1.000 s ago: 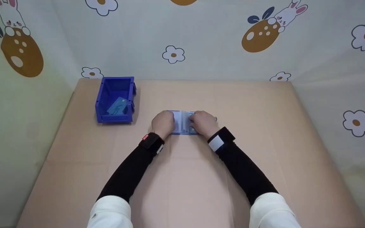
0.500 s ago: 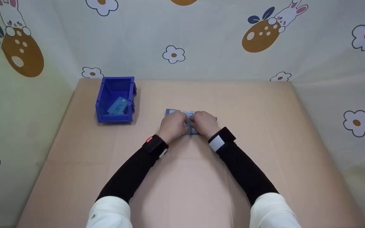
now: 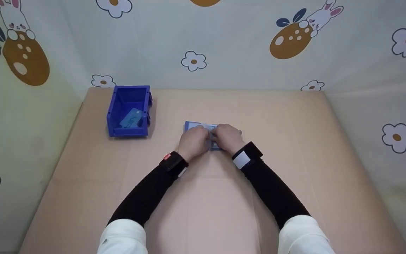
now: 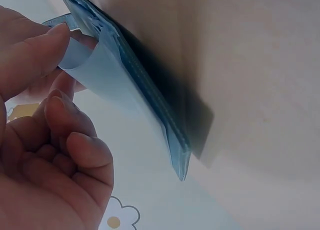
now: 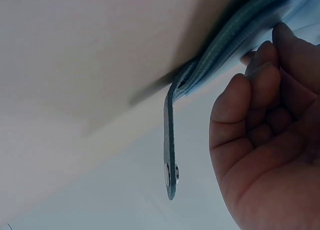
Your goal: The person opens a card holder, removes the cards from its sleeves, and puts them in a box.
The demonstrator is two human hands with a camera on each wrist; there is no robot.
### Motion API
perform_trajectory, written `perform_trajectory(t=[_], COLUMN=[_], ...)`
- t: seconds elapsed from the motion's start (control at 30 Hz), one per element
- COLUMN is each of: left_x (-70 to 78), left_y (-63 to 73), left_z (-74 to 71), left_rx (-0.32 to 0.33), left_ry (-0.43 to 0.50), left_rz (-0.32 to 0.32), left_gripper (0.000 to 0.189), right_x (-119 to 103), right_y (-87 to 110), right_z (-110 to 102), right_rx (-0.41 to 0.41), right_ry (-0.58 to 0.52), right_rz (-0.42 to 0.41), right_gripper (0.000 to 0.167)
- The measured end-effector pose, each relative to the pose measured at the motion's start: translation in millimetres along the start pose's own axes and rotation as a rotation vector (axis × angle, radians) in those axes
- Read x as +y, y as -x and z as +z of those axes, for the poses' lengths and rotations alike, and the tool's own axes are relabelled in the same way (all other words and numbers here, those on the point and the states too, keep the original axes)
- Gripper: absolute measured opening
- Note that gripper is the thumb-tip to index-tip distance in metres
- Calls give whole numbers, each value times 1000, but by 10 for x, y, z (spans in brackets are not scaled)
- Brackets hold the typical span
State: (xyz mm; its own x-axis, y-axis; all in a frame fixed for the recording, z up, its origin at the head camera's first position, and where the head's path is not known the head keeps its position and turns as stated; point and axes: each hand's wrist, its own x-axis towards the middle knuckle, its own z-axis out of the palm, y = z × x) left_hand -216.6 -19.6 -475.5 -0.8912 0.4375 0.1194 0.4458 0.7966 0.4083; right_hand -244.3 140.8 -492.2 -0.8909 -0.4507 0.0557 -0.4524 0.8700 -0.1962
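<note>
A blue card holder [image 3: 215, 145] lies open at the middle of the table, with soft clear sleeves inside. My left hand [image 3: 194, 140] is over its left half. The left wrist view shows thumb and finger pinching a clear sleeve [image 4: 107, 75], which bends up from the cover [image 4: 150, 92]. On the right half, my right hand [image 3: 228, 137] has its fingers curled, fingertips gripping at the inner pages. A strap [image 5: 169, 135] with a metal snap sticks out from the holder's edge in the right wrist view. Both hands hide much of the holder in the head view.
A blue plastic bin [image 3: 128, 132] stands at the back left of the table [image 3: 203, 197]. Inside it lies a light-blue card [image 3: 131, 118]. A cloth curtain [image 3: 238, 46] printed with flowers and rabbits surrounds the back and sides.
My left hand has moved right, from the holder's left cover to its middle, and now lifts a clear sleeve there. My right hand has stayed nearly in place.
</note>
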Motion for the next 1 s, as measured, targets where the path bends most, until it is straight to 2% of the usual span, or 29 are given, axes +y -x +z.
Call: perform_trajectory(t=[0.2, 0.37, 0.47, 0.63, 0.83, 1.0], left_x=[-15, -35, -57, -91, -129, -171], left_y=[4, 10, 15, 35, 81, 99], left_z=[-29, -69, -92, -133, -161, -177], left_rx=[9, 1, -4, 23, 55, 58], left_ry=[7, 6, -3, -13, -28, -24], left_rz=[-11, -24, -32, -44, -122, -217], left_gripper=[9, 13, 17, 22, 23, 34], right_x=[8, 23, 36, 51, 69, 72], right_y=[11, 16, 18, 17, 9, 6], right_z=[7, 2, -9, -26, -11, -2], right_rx=[30, 49, 43, 15, 10, 12], right_ry=[9, 17, 19, 12, 30, 31], right_rz=[-24, -27, -19, -1, -2, -14], right_gripper=[15, 11, 8, 9, 8, 7])
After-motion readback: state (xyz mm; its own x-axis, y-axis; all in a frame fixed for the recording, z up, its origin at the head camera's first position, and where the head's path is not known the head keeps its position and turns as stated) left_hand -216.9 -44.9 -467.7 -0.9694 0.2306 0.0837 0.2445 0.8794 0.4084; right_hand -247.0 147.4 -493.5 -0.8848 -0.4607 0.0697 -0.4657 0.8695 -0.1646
